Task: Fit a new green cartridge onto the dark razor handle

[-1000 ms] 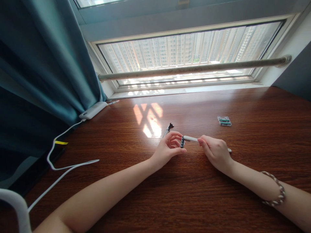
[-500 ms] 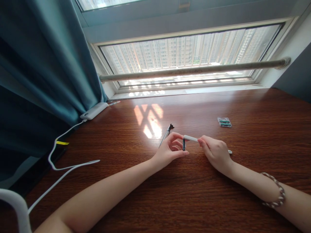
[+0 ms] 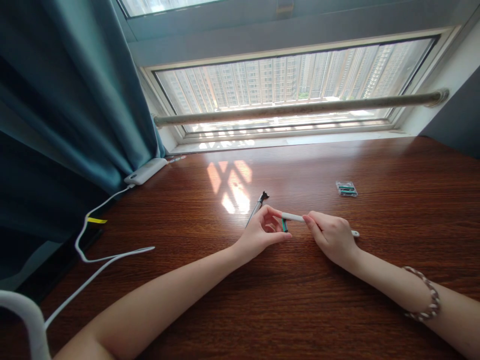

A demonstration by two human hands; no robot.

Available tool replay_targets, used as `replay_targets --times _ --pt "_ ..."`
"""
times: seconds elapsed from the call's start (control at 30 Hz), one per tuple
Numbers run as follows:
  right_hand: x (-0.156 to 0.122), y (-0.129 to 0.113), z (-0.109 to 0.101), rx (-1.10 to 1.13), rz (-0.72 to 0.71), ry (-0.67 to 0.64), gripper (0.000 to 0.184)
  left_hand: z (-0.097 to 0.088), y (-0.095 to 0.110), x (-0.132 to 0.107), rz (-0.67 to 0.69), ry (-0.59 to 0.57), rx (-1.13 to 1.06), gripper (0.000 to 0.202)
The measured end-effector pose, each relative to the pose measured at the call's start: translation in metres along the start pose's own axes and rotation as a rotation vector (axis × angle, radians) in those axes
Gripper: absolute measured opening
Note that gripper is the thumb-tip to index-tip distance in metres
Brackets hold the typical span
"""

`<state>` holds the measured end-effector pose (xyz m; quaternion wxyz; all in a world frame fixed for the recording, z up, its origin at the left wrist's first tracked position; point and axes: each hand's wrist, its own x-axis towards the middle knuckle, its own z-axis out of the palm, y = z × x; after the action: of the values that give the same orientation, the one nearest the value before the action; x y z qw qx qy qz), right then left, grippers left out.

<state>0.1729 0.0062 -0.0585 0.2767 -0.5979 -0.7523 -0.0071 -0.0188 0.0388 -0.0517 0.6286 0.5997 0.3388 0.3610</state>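
Note:
My left hand (image 3: 264, 230) pinches a small razor cartridge (image 3: 284, 225), dark with a green strip, between thumb and fingertips, held upright above the table. My right hand (image 3: 333, 235) is closed around a slim white stick-shaped tool (image 3: 293, 217). Its far end meets the top of the cartridge by my left fingertips, and its rear end, which has a hole, pokes out behind my right hand. I cannot make out whether the tool has bristles. Just beyond my left hand lies a silver razor handle (image 3: 258, 204) with a black head, partly hidden by the hand.
A clear case (image 3: 346, 188) with green-striped cartridges lies at the right on the brown wooden table (image 3: 285, 310). At the left are a white power bank (image 3: 146, 171), its white cable (image 3: 108, 259) and a blue curtain (image 3: 112, 90). A window with a rail (image 3: 300, 109) stands behind.
The cartridge has turned in my left fingers, so its green strip now shows. The white tool has shifted slightly left and down against it, along with small right-hand movement.

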Motion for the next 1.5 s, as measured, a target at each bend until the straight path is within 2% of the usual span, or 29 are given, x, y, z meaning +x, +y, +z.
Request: replay_targets --times 0.13,0.27,0.33,0.5,0.67,0.93,1.17,1.4,1.5 --pt "0.0 0.0007 -0.0018 0.079 0.009 0.008 0.041 -0.0012 0.0011 0.0001 -0.005 0.007 -0.023 0.037" --pt "-0.0012 0.0006 -0.0046 0.199 -0.098 -0.013 0.039 -0.001 0.0016 0.0008 0.026 0.031 -0.085 0.036" --pt "-0.0016 0.0008 -0.0046 0.187 -0.111 -0.018 0.038 -0.0009 0.0015 0.0009 0.03 0.021 -0.103 0.035" --pt "-0.0013 0.0023 -0.0024 0.135 0.009 0.021 0.04 -0.0014 0.0011 0.0007 0.023 0.024 -0.116 0.037" --pt "-0.0013 0.0014 -0.0031 0.153 -0.077 -0.002 0.039 -0.0009 -0.0003 0.0023 0.02 -0.03 -0.239 0.036" --pt "-0.0015 0.0005 -0.0026 0.05 -0.086 0.04 0.039 0.0001 0.0001 0.0013 -0.047 -0.062 -0.283 0.046" --pt "-0.0005 0.0005 -0.002 0.048 -0.112 0.057 0.039 -0.0005 -0.0009 0.0006 -0.037 -0.034 -0.251 0.026" --pt "-0.0013 0.0023 -0.0038 0.17 -0.001 0.061 0.039 0.0006 0.0017 -0.0007 -0.022 -0.023 -0.192 0.021" --pt "-0.0015 0.0029 -0.0043 0.234 -0.02 0.021 0.039 0.0008 0.0026 -0.0012 -0.029 -0.009 -0.184 0.02"
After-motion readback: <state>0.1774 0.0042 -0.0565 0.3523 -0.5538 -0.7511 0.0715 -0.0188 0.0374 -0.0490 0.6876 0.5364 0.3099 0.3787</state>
